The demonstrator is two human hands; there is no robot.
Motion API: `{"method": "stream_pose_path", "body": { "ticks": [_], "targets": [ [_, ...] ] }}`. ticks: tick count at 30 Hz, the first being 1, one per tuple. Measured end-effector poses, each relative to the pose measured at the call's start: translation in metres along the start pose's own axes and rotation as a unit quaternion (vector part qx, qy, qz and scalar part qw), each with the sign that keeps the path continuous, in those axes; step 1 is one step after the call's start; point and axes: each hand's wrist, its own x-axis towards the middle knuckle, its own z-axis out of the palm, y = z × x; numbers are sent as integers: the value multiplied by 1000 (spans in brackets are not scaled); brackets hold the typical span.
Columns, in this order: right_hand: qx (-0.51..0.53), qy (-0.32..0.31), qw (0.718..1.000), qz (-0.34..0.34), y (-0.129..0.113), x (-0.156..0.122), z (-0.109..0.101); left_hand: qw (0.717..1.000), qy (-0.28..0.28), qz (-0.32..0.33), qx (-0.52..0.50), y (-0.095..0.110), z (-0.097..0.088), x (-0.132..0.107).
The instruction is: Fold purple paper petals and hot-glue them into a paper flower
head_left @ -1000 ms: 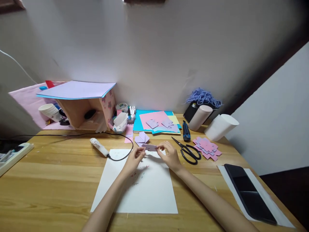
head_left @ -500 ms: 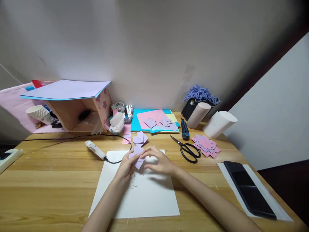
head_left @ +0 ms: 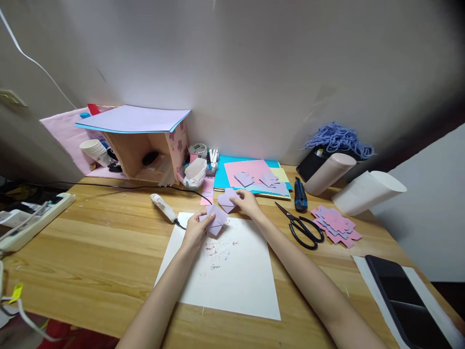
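My left hand [head_left: 195, 231] pinches a folded lilac paper piece [head_left: 217, 220] just above the far edge of a white sheet [head_left: 225, 271] on the wooden table. My right hand [head_left: 247, 202] reaches past the sheet, its fingers closed on a second folded lilac paper piece [head_left: 227, 199] lying on the table. Small red and blue marks dot the white sheet near my left hand.
A glue gun [head_left: 163, 207] with a black cord lies left of my hands. Black scissors [head_left: 302, 227], a blue utility knife [head_left: 300, 189], a pile of pink and lilac cutouts [head_left: 336, 224], coloured paper sheets [head_left: 254, 174], a phone [head_left: 409, 303], a power strip [head_left: 32, 220] and a wooden box [head_left: 145, 155] surround the work area.
My right hand left the piece held by my left hand and moved forward to the second lilac piece. The left hand keeps its piece. The view shifted left.
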Motion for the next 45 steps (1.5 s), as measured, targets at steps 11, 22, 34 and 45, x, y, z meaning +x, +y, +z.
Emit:
{"method": "stream_pose_path", "body": {
  "ticks": [11, 22, 34, 45],
  "targets": [
    [345, -69, 935, 37, 8, -51, 5, 997, 61, 43, -29, -7, -4, 6],
    [313, 33, 946, -80, 23, -39, -17, 988, 3, 87, 125, -13, 23, 10],
    [112, 26, 963, -246, -10, -56, -21, 988, -121, 28, 88, 30, 36, 0],
    [42, -199, 956, -210, -31, -96, 15, 996, -31, 37, 79, 11, -32, -53]
  ]
}}
